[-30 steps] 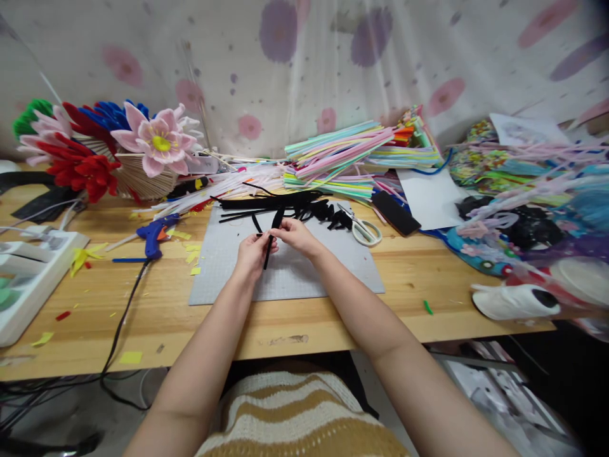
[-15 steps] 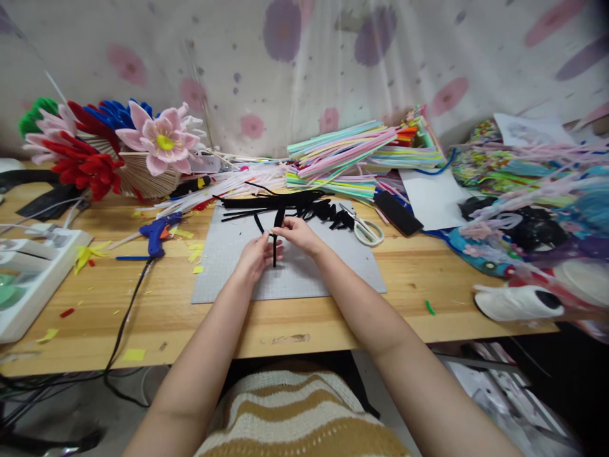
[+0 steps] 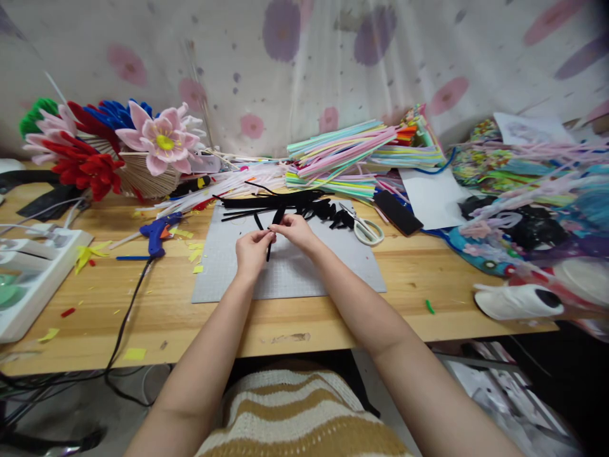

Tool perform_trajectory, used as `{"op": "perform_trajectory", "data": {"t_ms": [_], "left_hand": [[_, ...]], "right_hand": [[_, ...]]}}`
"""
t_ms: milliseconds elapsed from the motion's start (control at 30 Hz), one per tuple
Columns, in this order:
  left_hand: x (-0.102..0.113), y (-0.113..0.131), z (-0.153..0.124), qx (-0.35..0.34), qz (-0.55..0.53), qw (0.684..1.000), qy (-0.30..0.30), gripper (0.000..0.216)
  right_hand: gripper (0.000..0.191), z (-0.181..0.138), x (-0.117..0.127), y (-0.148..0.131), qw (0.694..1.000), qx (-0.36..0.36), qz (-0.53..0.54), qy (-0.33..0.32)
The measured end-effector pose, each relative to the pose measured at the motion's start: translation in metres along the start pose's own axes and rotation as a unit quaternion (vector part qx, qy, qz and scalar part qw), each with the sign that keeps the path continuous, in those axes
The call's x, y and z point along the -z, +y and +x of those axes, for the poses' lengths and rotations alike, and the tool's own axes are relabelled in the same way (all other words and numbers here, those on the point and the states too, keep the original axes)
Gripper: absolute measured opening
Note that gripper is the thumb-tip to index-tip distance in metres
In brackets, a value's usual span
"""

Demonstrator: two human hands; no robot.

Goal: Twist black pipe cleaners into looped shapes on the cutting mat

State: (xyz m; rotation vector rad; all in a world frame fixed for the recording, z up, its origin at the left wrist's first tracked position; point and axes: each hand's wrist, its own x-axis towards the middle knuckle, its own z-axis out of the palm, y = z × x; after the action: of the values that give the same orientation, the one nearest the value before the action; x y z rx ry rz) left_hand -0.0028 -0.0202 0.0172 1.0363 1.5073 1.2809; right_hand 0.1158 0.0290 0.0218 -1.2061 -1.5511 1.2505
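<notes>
Desk: What's in frame?
Photographer: Over the grey mat (image 3: pixel 304 279), left hand (image 3: pixel 251 249) and right hand (image 3: pixel 295 230) pinch a black pipe cleaner (image 3: pixel 270 244), fingers closed on it. Best worked pinched close, I'd judge, twisting slowly.

A single head-worn camera looks forward and down, close over the wooden table (image 3: pixel 333 317), toward the curtain (image 3: pixel 333 57).

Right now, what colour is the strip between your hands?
Black, seen in the head view: the strip.
</notes>
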Motion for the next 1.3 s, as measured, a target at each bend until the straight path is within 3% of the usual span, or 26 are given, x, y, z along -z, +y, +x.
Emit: {"op": "perform_trajectory", "data": {"t_ms": [100,200,300,500,667,767,900,1067,1300], "left_hand": [[0.004,0.007,0.003,0.124,-0.127,0.979,-0.097,0.006],[0.008,0.015,0.003,0.210,-0.186,0.941,-0.191,0.002],[0.009,0.017,0.002,0.248,-0.216,0.920,-0.212,0.007],[0.006,0.012,0.004,0.204,-0.236,0.942,-0.126,0.008],[0.002,0.012,0.001,0.140,-0.190,0.969,-0.072,0.005],[0.001,0.013,0.001,0.115,-0.182,0.975,-0.053,0.011],[0.006,0.010,0.005,0.116,-0.173,0.975,-0.081,0.014],[0.012,0.006,0.007,0.132,-0.156,0.968,-0.147,0.019],[0.005,0.005,0.003,0.122,-0.119,0.968,-0.184,0.019]], "right_hand": [[0.036,0.000,0.008,-0.004,0.999,0.011,0.005,-0.051],[0.036,0.002,0.016,-0.006,0.993,-0.014,0.025,-0.115],[0.035,0.003,0.019,-0.007,0.986,-0.040,0.048,-0.152],[0.028,-0.007,0.023,-0.015,0.984,-0.011,-0.006,-0.180],[0.014,-0.014,0.025,-0.022,0.988,0.035,-0.090,-0.118],[0.013,-0.016,0.023,-0.025,0.990,0.047,-0.085,-0.103],[0.022,-0.016,0.022,-0.023,0.992,0.035,-0.016,-0.124],[0.038,-0.011,0.023,-0.010,0.990,-0.057,0.065,-0.109],[0.038,-0.003,0.014,-0.002,0.997,-0.055,0.021,-0.055]]}}
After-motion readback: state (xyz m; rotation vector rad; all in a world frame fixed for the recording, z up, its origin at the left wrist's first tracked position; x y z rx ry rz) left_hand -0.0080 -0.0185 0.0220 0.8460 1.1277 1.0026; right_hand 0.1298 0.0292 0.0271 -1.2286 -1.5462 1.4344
